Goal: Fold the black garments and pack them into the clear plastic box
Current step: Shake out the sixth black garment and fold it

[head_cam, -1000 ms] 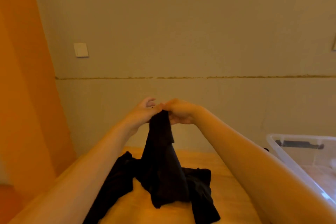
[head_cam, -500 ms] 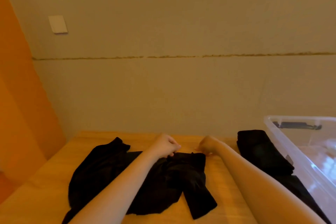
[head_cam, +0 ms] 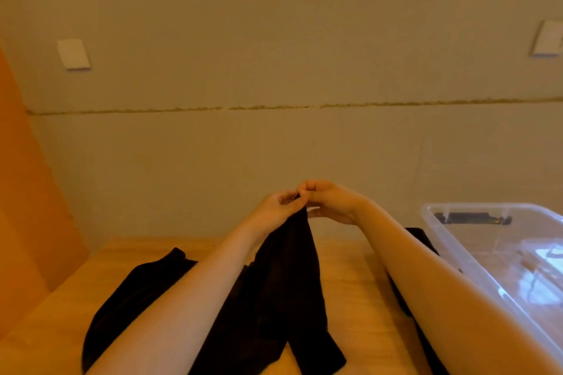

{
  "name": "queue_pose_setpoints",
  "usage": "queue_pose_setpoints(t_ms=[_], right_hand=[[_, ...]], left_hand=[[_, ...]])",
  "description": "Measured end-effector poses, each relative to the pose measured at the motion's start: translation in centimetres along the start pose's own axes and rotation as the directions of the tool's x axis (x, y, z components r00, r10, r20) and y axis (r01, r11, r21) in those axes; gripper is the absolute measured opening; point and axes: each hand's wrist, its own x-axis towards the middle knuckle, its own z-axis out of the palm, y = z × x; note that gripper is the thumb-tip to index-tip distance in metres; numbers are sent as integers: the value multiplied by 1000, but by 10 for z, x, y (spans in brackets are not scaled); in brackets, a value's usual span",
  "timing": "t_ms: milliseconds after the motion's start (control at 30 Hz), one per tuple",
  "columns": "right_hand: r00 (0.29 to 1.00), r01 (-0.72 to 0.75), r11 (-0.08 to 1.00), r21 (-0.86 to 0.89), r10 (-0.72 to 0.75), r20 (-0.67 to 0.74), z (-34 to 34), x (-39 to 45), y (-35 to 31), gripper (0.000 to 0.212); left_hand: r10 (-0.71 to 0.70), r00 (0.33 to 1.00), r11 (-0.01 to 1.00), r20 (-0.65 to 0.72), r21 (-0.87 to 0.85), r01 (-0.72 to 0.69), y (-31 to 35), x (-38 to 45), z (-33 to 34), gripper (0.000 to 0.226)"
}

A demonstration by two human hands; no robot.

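A black garment hangs from both my hands above the wooden table, its lower part still draped on the tabletop. My left hand and my right hand pinch its top edge side by side, fingers touching. More black cloth lies spread on the table to the left under my left forearm. A second black garment lies at the right, mostly hidden behind my right forearm. The clear plastic box stands at the right edge, with no garment seen inside.
A plain beige wall rises just behind the table, with a white switch plate at the left and another plate at the right. An orange panel borders the table's left side.
Half a second ago both hands were down on the table with the garment flat. Now they have come together and lifted its top edge up off the tabletop.
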Motion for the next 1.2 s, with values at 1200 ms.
queue_pose_setpoints(t_ms=[1200], right_hand=[[914,-22,809,-587,-222,-340,-97,-66,-162,23]], left_hand=[[189,766,891,-615,-221,-397,206,-25,-182,22]])
